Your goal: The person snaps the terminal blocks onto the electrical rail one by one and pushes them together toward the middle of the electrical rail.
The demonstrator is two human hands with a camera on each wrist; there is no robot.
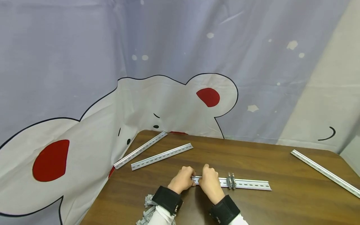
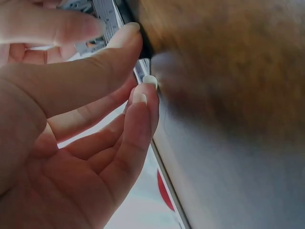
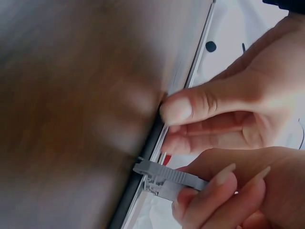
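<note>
A slotted metal DIN rail (image 1: pixel 253 185) lies crosswise on the table before me. My left hand (image 1: pixel 182 179) pinches its left end between thumb and fingers, seen close in the left wrist view. Just right of it, my right hand (image 1: pixel 211 185) holds a grey plastic rail clip (image 3: pixel 169 180) against the rail; in the right wrist view the clip's ridged body sits across the rail edge, fingers around its outer end. Two similar clips (image 1: pixel 231 181) stand side by side on the rail, right of my right hand.
Two more DIN rails lie at the back left, one slanting along the table edge (image 1: pixel 140 150), the other (image 1: pixel 162 156) nearer. Another rail (image 1: pixel 326 173) lies at the far right. A pile of grey clips (image 1: pixel 148 212) sits by my left forearm. A printed curtain (image 1: pixel 174 40) hangs behind the wooden table (image 1: pixel 281 206).
</note>
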